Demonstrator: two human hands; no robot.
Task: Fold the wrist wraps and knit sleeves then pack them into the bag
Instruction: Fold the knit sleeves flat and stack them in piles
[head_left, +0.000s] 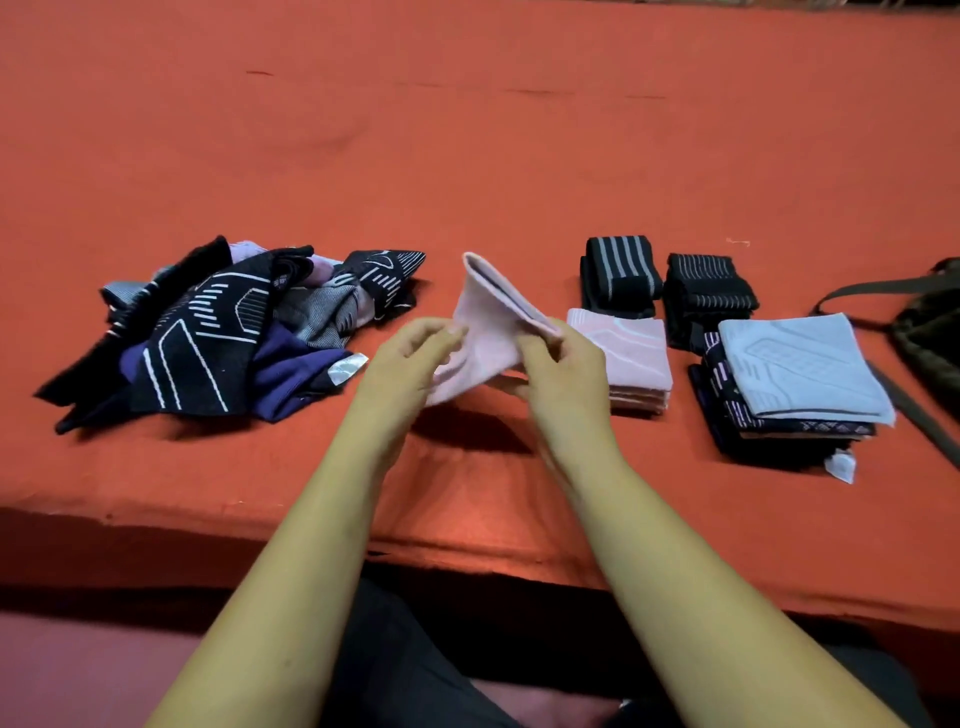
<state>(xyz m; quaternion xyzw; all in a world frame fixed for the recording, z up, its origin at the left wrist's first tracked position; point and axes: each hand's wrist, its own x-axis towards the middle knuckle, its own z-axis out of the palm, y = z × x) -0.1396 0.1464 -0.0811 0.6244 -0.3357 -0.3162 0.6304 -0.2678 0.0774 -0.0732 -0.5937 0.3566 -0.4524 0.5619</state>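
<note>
An orange-red cloth (467, 130) covers the whole table, smooth but for faint creases and a few dark marks toward the far side. Its near edge drops into shadow. Below, dark trousers (415, 665) show at the near edge.

Pale pink sleeve (491, 322), black wraps (621, 273) with grey stripes, light blue folded sleeve (802, 366), orange-red table (467, 130).
</note>
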